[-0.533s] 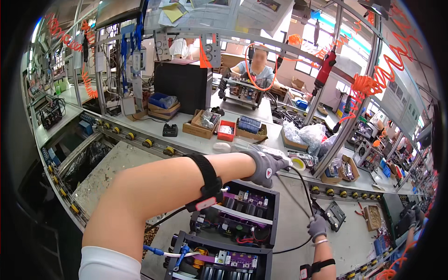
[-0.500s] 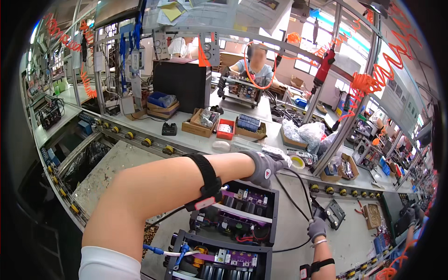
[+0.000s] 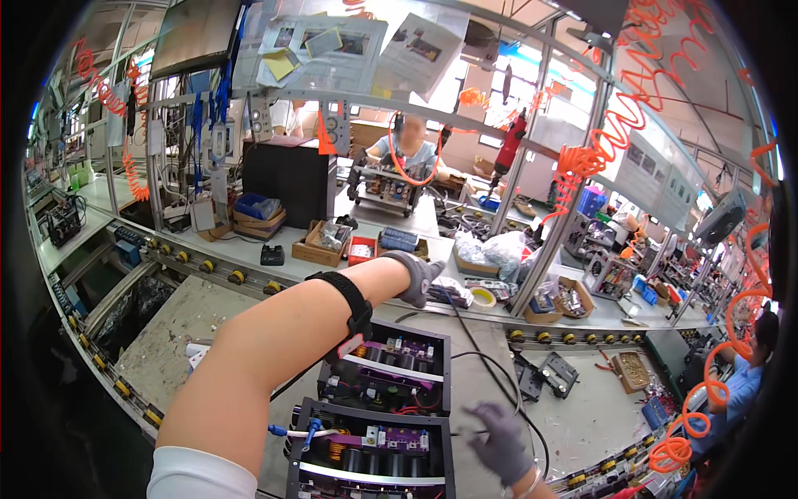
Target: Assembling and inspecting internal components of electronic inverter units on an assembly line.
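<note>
My left hand point(image 3: 413, 279), in a grey glove, reaches across to the edge of the far shelf. Its fingers look closed at the upper end of a black cable point(image 3: 472, 331), though the grip is partly hidden. From there the cable loops down to the right of two open dark metal cases. The rear case point(image 3: 386, 366) and the front case point(image 3: 374, 449) hold purple boards, black cylinders and wiring. My right hand point(image 3: 501, 441), also gloved in grey, hovers right of the front case. Its fingers are spread and somewhat blurred, with nothing in them.
Across the shelf stand small part boxes point(image 3: 320, 243), a red bin point(image 3: 362, 249), a yellow tape roll point(image 3: 483, 297) and plastic bags point(image 3: 499, 254). Black brackets point(image 3: 555, 374) lie to the right. A red power driver point(image 3: 511, 143) hangs above. Other people work opposite and at far right.
My right hand has let go of the cable and moved left and nearer, its fingers opening. The view has turned right, so the cases and shelf appear farther left. My left arm stays stretched out.
</note>
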Available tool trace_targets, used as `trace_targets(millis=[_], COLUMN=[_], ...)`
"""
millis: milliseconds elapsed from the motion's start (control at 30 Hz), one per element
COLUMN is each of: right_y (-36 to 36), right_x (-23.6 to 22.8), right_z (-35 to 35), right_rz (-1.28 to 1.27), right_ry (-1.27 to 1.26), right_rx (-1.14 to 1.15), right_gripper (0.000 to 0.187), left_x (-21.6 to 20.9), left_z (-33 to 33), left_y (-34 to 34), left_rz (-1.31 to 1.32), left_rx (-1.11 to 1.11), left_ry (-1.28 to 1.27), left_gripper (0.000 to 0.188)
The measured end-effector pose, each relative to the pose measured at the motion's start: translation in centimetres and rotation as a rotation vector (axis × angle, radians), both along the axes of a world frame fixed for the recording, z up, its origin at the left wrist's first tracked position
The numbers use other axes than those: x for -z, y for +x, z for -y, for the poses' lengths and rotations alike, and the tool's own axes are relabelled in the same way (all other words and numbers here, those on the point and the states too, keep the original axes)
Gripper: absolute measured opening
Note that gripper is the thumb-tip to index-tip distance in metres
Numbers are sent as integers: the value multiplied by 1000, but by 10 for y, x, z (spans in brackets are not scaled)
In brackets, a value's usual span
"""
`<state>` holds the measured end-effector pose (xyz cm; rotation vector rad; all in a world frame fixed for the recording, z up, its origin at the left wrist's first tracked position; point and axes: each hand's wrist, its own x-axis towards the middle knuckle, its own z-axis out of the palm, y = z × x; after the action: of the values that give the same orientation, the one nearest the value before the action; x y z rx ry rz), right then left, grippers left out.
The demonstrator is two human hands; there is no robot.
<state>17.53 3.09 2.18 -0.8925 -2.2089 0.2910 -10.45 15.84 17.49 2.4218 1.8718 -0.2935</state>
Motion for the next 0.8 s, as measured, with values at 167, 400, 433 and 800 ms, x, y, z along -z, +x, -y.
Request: trace_targets(millis=[167, 400, 433, 800], right_y=[-25, -26, -25, 2], right_x=[-10, -6, -6, -13], right_z=[106, 115, 113, 89], right_rz=[147, 290, 285, 280], right_ry=[85, 111, 93, 79], right_rx=[-148, -94, -84, -56], right_gripper=[42, 38, 34, 23], left_x=[-6, 27, 37, 108], left_z=[10, 46, 54, 94], left_y=[-10, -30, -35, -90], left_rz=[-11, -212, -173, 128], left_rx=[-72, 117, 142, 249], left_ry=[11, -36, -13, 129], left_gripper=[85, 60, 57, 44])
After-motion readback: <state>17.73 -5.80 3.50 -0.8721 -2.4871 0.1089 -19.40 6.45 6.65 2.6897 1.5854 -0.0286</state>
